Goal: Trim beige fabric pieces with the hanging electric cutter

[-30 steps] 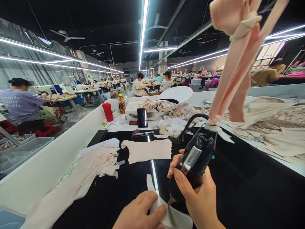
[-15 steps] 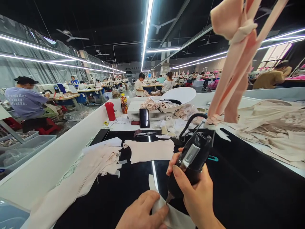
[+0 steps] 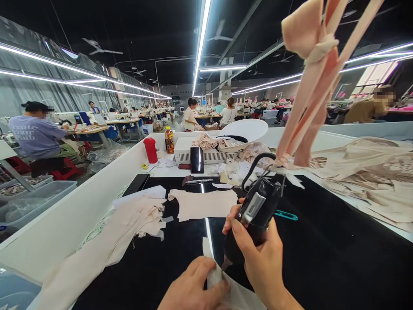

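Note:
My right hand (image 3: 263,258) is wrapped round a black hand-held cutting tool (image 3: 254,211), its tip down on a small pale fabric piece (image 3: 226,290) at the near edge of the black table (image 3: 322,249). My left hand (image 3: 193,288) presses flat on that fabric piece just left of the tool's tip, fingers close together. The tool hangs from a pink fabric strap (image 3: 309,86) that runs up out of view, and a black cord loops from its top.
A cut beige fabric panel (image 3: 206,203) and a heap of beige scraps (image 3: 135,219) lie on the table's left. Teal scissors (image 3: 285,214), a phone (image 3: 196,159), a red cup (image 3: 150,150), a bottle (image 3: 169,140) and a white basket (image 3: 200,150) lie farther back. Lace fabric (image 3: 364,172) is piled right. Other workers sit at distant tables.
The view has tilted slightly; the tool and my right hand have shifted a little left and up in view, with the tip still on the fabric under my left hand.

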Motion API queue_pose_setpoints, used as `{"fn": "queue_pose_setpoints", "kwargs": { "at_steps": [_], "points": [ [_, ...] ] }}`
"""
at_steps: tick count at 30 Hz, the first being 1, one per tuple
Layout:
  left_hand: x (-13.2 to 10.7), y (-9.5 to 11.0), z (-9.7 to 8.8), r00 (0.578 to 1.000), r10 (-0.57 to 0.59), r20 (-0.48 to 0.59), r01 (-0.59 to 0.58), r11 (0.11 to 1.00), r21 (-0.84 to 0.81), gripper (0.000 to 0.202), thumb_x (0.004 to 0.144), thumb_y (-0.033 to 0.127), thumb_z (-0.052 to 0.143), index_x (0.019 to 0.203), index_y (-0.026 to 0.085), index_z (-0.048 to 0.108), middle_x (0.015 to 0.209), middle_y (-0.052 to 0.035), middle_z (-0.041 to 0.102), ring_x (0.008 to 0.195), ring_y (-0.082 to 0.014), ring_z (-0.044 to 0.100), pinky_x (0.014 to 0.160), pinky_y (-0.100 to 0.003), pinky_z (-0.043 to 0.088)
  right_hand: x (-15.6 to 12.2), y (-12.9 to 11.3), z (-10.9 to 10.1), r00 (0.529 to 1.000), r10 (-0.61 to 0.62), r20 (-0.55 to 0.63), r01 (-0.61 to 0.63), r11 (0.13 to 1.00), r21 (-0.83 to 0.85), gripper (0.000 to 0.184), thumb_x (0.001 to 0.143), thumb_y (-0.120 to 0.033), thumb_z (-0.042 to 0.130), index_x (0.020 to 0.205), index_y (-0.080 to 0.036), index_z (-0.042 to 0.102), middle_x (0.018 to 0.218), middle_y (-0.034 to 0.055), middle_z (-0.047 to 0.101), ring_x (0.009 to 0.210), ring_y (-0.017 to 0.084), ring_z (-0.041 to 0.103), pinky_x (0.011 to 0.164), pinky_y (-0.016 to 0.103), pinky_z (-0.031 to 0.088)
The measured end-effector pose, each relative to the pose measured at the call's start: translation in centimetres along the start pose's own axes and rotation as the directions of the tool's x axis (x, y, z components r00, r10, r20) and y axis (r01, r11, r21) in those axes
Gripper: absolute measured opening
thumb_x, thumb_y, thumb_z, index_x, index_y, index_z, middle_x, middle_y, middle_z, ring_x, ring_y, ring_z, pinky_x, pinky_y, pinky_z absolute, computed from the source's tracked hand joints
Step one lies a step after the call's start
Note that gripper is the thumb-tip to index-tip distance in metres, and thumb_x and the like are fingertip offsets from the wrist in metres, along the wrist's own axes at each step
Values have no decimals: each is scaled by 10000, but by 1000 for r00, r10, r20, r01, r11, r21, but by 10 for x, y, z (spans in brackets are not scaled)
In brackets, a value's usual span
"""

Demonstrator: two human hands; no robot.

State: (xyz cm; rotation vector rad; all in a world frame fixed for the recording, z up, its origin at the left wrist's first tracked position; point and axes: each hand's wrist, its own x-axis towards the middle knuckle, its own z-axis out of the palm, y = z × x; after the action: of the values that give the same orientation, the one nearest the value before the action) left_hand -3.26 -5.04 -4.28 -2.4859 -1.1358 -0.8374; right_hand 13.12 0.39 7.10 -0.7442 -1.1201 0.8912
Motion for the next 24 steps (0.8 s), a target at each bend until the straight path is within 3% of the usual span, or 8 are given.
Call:
{"fn": "queue_pose_setpoints", "kwargs": {
  "at_steps": [4, 9, 13, 24],
  "points": [
    [7, -4, -12, 1000, 26, 1, -26, 998, -63, 317, 1074, 478, 576, 1222, 202, 624, 1120, -92, 640, 1041, -217, 685, 822, -248, 637, 0, 0, -2, 1000, -18, 2, 18, 1000, 1, 309, 907, -278, 800, 1157, -274, 619, 866, -19, 725, 640, 147, 683, 614, 257, 609],
    [33, -13, -47, 982, -34, 185, 75, 973, -216, 182, 1048, 239, 619, 1217, 175, 641, 1222, -80, 685, 1132, -195, 683, 1029, -288, 589, 0, 1, -3, 1000, -29, 2, 29, 999, -13, 341, 879, -274, 830, 1149, -269, 623, 855, -14, 741, 652, 160, 696, 623, 268, 628],
    [41, -19, -57, 957, -42, 288, 130, 946, -296, 182, 1064, 211, 580, 1224, 200, 668, 1184, -50, 709, 1084, -176, 706, 983, -263, 603, -2, 0, -2, 999, -35, -1, 35, 999, -13, 345, 880, -289, 832, 1154, -273, 623, 858, -15, 746, 661, 163, 702, 635, 270, 633],
    [31, -26, -64, 962, 17, 273, 65, 956, -286, 242, 1044, 247, 634, 1282, 262, 668, 1260, -64, 696, 1105, -178, 735, 951, -226, 605, -9, -10, 4, 997, 51, -58, -50, 998, 32, 356, 882, -316, 826, 1169, -292, 617, 870, -27, 699, 688, 138, 653, 656, 244, 585]
  ]
}}
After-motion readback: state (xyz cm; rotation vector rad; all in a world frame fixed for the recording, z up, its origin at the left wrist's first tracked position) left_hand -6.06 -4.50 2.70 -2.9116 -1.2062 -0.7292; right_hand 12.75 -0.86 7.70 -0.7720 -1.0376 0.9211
